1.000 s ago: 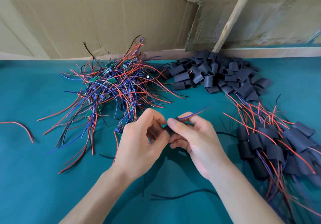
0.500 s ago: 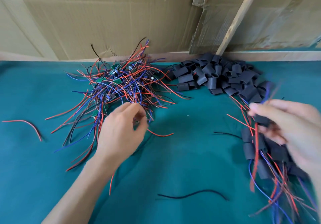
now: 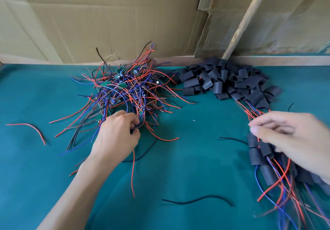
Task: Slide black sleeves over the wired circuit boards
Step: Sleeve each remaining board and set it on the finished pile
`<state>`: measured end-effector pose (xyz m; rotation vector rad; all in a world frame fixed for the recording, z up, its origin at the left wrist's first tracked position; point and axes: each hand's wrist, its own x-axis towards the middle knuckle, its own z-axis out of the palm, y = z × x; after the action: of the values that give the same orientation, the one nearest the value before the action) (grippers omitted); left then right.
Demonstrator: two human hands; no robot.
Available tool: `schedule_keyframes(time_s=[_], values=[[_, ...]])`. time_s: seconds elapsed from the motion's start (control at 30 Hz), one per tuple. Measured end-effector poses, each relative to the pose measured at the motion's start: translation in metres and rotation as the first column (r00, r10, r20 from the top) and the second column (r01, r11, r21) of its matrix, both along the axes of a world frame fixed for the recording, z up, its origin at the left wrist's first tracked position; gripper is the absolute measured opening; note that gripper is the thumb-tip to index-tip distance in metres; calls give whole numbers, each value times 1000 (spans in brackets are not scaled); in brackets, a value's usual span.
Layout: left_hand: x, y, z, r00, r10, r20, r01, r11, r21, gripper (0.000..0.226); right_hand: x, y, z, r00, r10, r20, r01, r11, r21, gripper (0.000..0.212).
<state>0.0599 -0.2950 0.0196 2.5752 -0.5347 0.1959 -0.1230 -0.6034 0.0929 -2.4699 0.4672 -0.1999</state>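
Note:
A tangled heap of wired circuit boards (image 3: 125,90), small green boards with red, blue and black leads, lies at the back left of the green cloth. My left hand (image 3: 117,137) is at the heap's near edge, its fingers curled round a few blue and red wires (image 3: 138,125). A pile of empty black sleeves (image 3: 223,81) sits at the back centre-right. Sleeved boards (image 3: 262,158) with trailing wires lie in a row at the right. My right hand (image 3: 289,140), blurred, hovers just above them with fingers stretched out and nothing visible in it.
The green cloth (image 3: 196,158) bears loose wire offcuts: a red one (image 3: 32,128) at far left, a black one (image 3: 196,200) near the front and a long red one (image 3: 133,172) by my left wrist. Cardboard and a leaning wooden slat (image 3: 244,19) close off the back.
My hands parted from the centre. The right carried the sleeved board to the right-hand row and let it go. The left reached into the wire heap and closed on some wires.

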Motion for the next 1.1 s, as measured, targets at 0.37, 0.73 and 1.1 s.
schedule_keyframes(time_s=[0.37, 0.73, 1.1], values=[[3, 1, 7, 988, 20, -153, -44, 987, -156, 19, 116, -1, 15, 996, 6, -87, -18, 991, -136, 7], [3, 5, 4, 996, 48, -79, -55, 994, -95, 19, 168, -14, -36, 944, -90, -316, 21, 977, -214, 76], [2, 1, 13, 992, -36, -117, -56, 713, -699, 22, 154, -10, -19, 967, -139, -212, 92, 972, -218, 40]])
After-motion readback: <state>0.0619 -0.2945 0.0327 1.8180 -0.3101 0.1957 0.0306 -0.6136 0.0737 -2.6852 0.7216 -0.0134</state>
